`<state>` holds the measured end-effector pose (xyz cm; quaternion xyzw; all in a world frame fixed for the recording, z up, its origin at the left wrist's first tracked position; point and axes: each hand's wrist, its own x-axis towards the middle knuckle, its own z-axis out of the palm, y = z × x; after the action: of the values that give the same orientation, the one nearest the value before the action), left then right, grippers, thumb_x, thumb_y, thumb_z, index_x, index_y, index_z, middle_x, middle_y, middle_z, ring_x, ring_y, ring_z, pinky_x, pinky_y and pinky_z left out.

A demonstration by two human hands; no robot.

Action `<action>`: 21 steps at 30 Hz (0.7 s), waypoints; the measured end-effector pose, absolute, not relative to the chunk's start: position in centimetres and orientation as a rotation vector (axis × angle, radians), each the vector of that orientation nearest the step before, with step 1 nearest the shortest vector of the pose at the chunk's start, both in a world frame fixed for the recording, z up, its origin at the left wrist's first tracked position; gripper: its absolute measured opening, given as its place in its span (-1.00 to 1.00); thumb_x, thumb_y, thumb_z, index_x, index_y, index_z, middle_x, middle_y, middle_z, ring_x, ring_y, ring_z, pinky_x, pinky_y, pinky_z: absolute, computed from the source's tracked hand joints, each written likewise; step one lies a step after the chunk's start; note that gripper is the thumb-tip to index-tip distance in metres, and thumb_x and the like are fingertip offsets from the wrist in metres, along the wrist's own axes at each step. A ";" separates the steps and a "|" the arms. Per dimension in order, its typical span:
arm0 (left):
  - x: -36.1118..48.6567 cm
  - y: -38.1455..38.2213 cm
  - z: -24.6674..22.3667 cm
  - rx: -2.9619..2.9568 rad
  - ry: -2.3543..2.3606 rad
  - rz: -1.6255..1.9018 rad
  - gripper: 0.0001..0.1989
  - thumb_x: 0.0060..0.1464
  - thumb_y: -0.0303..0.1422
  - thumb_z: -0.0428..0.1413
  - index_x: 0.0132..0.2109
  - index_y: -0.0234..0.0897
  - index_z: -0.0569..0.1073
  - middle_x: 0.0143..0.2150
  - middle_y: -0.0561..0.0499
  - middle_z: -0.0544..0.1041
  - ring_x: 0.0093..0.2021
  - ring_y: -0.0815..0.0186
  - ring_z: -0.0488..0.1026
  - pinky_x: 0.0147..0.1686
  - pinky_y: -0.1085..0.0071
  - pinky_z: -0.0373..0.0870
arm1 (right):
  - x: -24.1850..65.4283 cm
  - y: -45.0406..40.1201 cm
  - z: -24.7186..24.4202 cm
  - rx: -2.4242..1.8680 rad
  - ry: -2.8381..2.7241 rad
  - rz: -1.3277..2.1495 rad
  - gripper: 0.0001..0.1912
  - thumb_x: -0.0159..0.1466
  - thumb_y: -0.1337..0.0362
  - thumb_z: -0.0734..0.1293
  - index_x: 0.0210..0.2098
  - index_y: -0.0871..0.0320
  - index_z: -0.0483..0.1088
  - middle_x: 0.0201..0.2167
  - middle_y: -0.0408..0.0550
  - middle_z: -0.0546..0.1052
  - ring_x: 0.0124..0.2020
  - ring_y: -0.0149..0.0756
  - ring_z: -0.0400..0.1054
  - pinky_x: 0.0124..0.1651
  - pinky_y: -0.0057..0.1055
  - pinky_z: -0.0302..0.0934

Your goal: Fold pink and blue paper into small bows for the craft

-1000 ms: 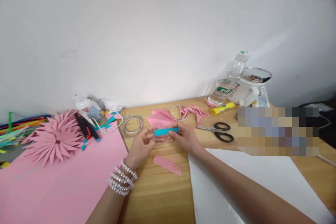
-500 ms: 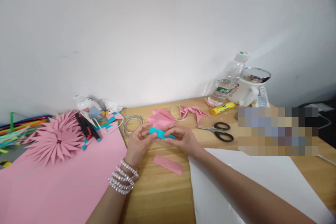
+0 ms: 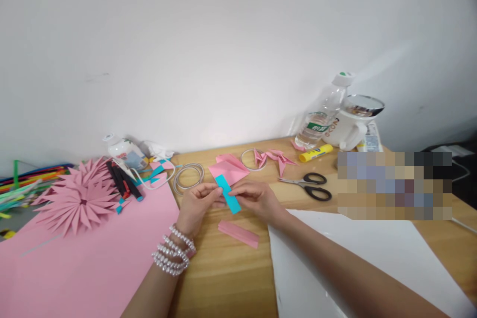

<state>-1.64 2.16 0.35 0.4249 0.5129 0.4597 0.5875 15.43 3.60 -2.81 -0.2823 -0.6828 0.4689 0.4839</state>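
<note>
A blue paper strip [image 3: 231,200] is pinched from both sides above the wooden table, slanting from upper left to lower right. My left hand [image 3: 199,203] grips its left edge between thumb and fingers; pearl bracelets circle that wrist. On the opposite edge, my right hand [image 3: 257,198] is closed with thumb and fingertips. Just behind the strip lies folded pink paper [image 3: 227,168]. A pleated pink paper strip [image 3: 238,234] rests on the table nearer to me, below both hands.
Black-handled scissors [image 3: 313,186] and a yellow glue stick [image 3: 316,153] lie to the right, before a water bottle [image 3: 322,114] and white mug [image 3: 352,124]. Pink paper fans [image 3: 84,201], markers [image 3: 121,179] and pink sheet [image 3: 93,268] are left; a white board [image 3: 354,263] is right.
The blue strip has turned from lying nearly crosswise to a steep slant, with more of its length showing. Both hands have shifted their fingers slightly along it.
</note>
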 end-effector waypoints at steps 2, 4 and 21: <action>-1.7 2.1 0.5 0.991 1.164 1.036 -0.80 -0.19 -0.34 0.21 -0.36 -0.37 0.49 -0.47 -0.02 0.57 -0.46 0.30 0.50 -0.41 0.38 0.47 | 15.4 3.6 -2.8 -0.688 -1.641 1.153 -0.83 0.10 0.38 0.30 -0.32 0.08 0.48 -0.34 -0.06 0.51 -0.32 -0.33 0.40 -0.26 -0.42 0.29; -1.7 2.0 0.6 0.968 1.153 1.030 -0.81 -0.21 -0.36 0.22 -0.37 -0.37 0.50 -0.47 -0.02 0.57 -0.47 0.32 0.49 -0.40 0.39 0.46 | 15.4 3.5 -2.8 -0.685 -1.637 1.168 -0.84 0.09 0.37 0.31 -0.33 0.08 0.48 -0.35 -0.06 0.51 -0.32 -0.32 0.40 -0.26 -0.42 0.30; -1.1 1.8 0.5 1.032 1.110 1.017 -0.85 -0.28 -0.45 0.24 -0.47 -0.38 0.42 -0.56 0.06 0.49 -0.56 0.42 0.42 -0.50 0.50 0.41 | 15.2 3.4 -2.3 -0.698 -1.518 1.245 -0.92 0.04 0.28 0.37 -0.49 0.17 0.45 -0.45 -0.05 0.50 -0.38 -0.32 0.40 -0.29 -0.41 0.28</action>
<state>-1.05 1.78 0.52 0.4472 0.4813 0.4409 0.6115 15.21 3.38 -2.31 -0.2893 -0.6290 0.5158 0.5046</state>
